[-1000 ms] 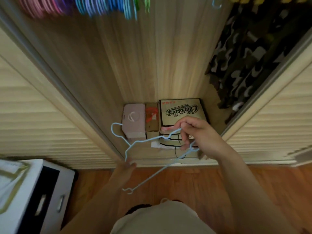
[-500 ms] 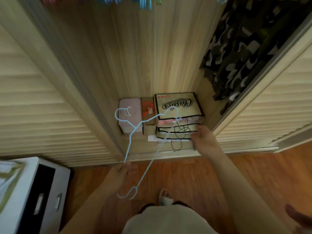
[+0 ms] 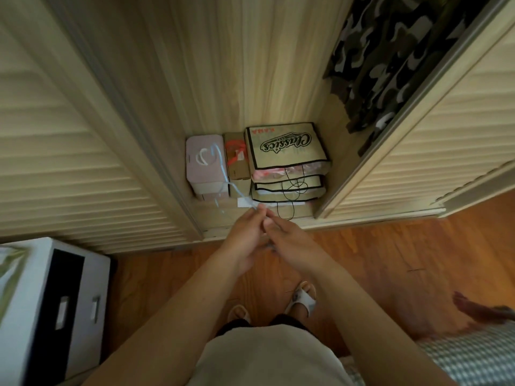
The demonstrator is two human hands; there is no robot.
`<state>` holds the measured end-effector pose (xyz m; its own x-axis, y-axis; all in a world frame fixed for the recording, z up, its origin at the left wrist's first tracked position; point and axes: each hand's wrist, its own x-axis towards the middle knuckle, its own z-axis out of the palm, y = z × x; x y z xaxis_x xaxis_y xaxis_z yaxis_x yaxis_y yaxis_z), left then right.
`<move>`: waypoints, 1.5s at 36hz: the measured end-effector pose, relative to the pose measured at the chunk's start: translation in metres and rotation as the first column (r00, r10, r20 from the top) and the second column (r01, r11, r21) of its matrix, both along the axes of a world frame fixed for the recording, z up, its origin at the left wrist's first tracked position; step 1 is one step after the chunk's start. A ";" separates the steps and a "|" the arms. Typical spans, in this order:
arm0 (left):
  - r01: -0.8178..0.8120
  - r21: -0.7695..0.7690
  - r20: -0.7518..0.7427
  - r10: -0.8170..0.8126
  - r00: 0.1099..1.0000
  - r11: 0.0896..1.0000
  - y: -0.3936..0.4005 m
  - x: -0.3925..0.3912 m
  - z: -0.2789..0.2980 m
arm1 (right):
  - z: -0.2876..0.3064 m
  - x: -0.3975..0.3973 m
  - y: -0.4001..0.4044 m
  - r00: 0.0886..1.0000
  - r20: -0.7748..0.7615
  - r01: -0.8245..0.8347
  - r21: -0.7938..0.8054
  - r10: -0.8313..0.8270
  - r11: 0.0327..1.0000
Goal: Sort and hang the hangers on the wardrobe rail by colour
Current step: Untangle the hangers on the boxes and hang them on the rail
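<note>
- Both hands meet in front of the wardrobe opening: left hand (image 3: 245,232) and right hand (image 3: 289,240) touch at the fingertips, each pinching the near end of a pale blue wire hanger (image 3: 223,174).
- Hanger extends up and left from the pinch; its blurred hook lies over the pink box (image 3: 204,162) on the wardrobe floor (image 3: 337,151).
- Beside the pink box: a brown carton (image 3: 237,160), then stacked "Classics" bags (image 3: 287,151).
- Camouflage garment (image 3: 384,51) hangs at upper right.
- White drawer unit (image 3: 64,302) stands at lower left.
</note>
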<state>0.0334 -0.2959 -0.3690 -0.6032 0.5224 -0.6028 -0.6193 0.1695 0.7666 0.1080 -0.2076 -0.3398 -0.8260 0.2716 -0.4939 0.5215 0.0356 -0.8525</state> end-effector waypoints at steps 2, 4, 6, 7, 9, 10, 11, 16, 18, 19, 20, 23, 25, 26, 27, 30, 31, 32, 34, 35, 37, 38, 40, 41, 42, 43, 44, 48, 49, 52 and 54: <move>0.057 -0.068 -0.059 -0.061 0.996 0.996 0.005 -0.003 0.008 | 0.003 -0.002 0.001 0.999 -0.043 0.038 0.145 -0.032 0.989; 0.125 -0.188 -0.219 -0.165 0.962 0.974 0.008 -0.012 0.018 | 0.007 -0.006 0.005 0.995 -0.063 0.093 0.254 -0.079 0.963; 0.124 -0.311 -0.462 -0.264 0.846 0.942 0.006 -0.030 0.032 | 0.019 -0.014 0.013 0.988 -0.067 0.154 0.278 -0.141 0.948; 0.105 -0.352 -0.552 -0.297 0.780 0.930 0.004 -0.040 0.038 | 0.024 -0.016 0.020 0.984 -0.055 0.179 0.265 -0.170 0.947; 0.013 -0.386 -0.718 -0.310 0.624 0.922 -0.004 -0.071 0.061 | 0.047 -0.030 0.037 0.973 -0.095 0.228 0.253 -0.210 0.940; -0.038 -0.399 -0.771 -0.313 0.555 0.916 -0.008 -0.086 0.073 | 0.058 -0.035 0.047 0.965 -0.118 0.257 0.256 -0.234 0.932; -0.098 -0.387 -0.825 -0.297 0.481 0.917 -0.011 -0.105 0.092 | 0.073 -0.045 0.058 0.952 -0.166 0.295 0.263 -0.258 0.919; -0.280 -0.255 -0.965 -0.260 0.023 0.925 -0.014 -0.181 0.221 | 0.164 -0.106 0.100 0.845 -0.428 0.458 0.270 -0.320 0.847; -0.326 -0.193 -0.953 -0.256 -0.164 0.925 -0.009 -0.203 0.265 | 0.197 -0.129 0.109 0.802 -0.507 0.490 0.258 -0.315 0.832; -0.346 -0.164 -0.939 -0.254 -0.233 0.924 -0.006 -0.212 0.284 | 0.211 -0.138 0.113 0.794 -0.527 0.499 0.278 -0.304 0.821; -0.367 -0.132 -0.918 -0.254 -0.306 0.921 -0.004 -0.221 0.306 | 0.227 -0.148 0.117 0.782 -0.555 0.505 0.297 -0.284 0.810; -0.435 -0.111 -0.830 -0.324 -0.454 0.893 0.002 -0.242 0.358 | 0.260 -0.171 0.127 0.744 -0.616 0.548 0.342 -0.259 0.763; -0.518 -0.050 -0.731 -0.384 -0.564 0.854 0.003 -0.252 0.388 | 0.276 -0.180 0.131 0.719 -0.651 0.579 0.369 -0.242 0.728; -0.563 -0.014 -0.667 -0.427 -0.610 0.826 0.004 -0.255 0.405 | 0.283 -0.185 0.135 0.700 -0.674 0.598 0.375 -0.235 0.708; -0.599 0.025 -0.618 -0.459 -0.639 0.800 0.004 -0.258 0.420 | 0.288 -0.188 0.137 0.689 -0.687 0.605 0.372 -0.229 0.704; -0.649 0.103 -0.545 -0.504 -0.671 0.753 0.005 -0.268 0.462 | 0.296 -0.195 0.145 0.662 -0.720 0.613 0.362 -0.207 0.703; -0.666 0.093 -0.559 -0.514 -0.650 0.740 0.007 -0.273 0.473 | 0.297 -0.197 0.147 0.657 -0.726 0.613 0.361 -0.201 0.702; -0.681 0.064 -0.593 -0.521 -0.614 0.730 0.009 -0.278 0.482 | 0.298 -0.199 0.149 0.652 -0.733 0.615 0.363 -0.193 0.700; -0.697 -0.038 -0.661 -0.541 -0.519 0.716 0.014 -0.288 0.493 | 0.299 -0.205 0.154 0.647 -0.741 0.616 0.371 -0.178 0.695; -0.707 -0.084 -0.680 -0.559 -0.474 0.702 0.017 -0.293 0.495 | 0.300 -0.208 0.156 0.646 -0.745 0.615 0.379 -0.166 0.691; -0.735 -0.104 -0.678 -0.588 -0.440 0.670 0.022 -0.300 0.495 | 0.303 -0.214 0.158 0.640 -0.754 0.620 0.394 -0.147 0.678; -0.750 -0.090 -0.669 -0.598 -0.442 0.655 0.024 -0.302 0.495 | 0.305 -0.217 0.160 0.637 -0.758 0.623 0.400 -0.140 0.672; -0.778 -0.062 -0.658 -0.612 -0.439 0.625 0.027 -0.305 0.491 | 0.309 -0.223 0.160 0.633 -0.763 0.624 0.404 -0.130 0.669; -0.786 -0.047 -0.658 -0.611 -0.440 0.616 0.029 -0.305 0.490 | 0.313 -0.225 0.159 0.630 -0.766 0.623 0.404 -0.123 0.670; -0.791 -0.034 -0.660 -0.608 -0.441 0.611 0.031 -0.305 0.489 | 0.316 -0.230 0.160 0.626 -0.771 0.623 0.409 -0.112 0.667; -0.792 -0.024 -0.662 -0.603 -0.445 0.611 0.033 -0.305 0.488 | 0.319 -0.234 0.160 0.622 -0.776 0.624 0.413 -0.102 0.664; -0.792 -0.018 -0.664 -0.600 -0.447 0.610 0.035 -0.305 0.487 | 0.323 -0.239 0.161 0.615 -0.783 0.627 0.412 -0.095 0.661; -0.815 -0.006 -0.665 -0.611 -0.429 0.579 0.039 -0.305 0.486 | 0.329 -0.267 0.169 0.618 -0.782 0.604 0.405 -0.083 0.686; -0.823 0.000 -0.664 -0.616 -0.425 0.568 0.040 -0.305 0.486 | 0.327 -0.275 0.171 0.632 -0.772 0.586 0.415 -0.072 0.696; -0.834 0.011 -0.661 -0.621 -0.420 0.552 0.042 -0.307 0.484 | 0.316 -0.293 0.177 0.679 -0.732 0.534 0.451 -0.045 0.716; -0.836 0.022 -0.662 -0.618 -0.424 0.549 0.043 -0.308 0.483 | 0.304 -0.300 0.179 0.700 -0.714 0.512 0.481 -0.020 0.711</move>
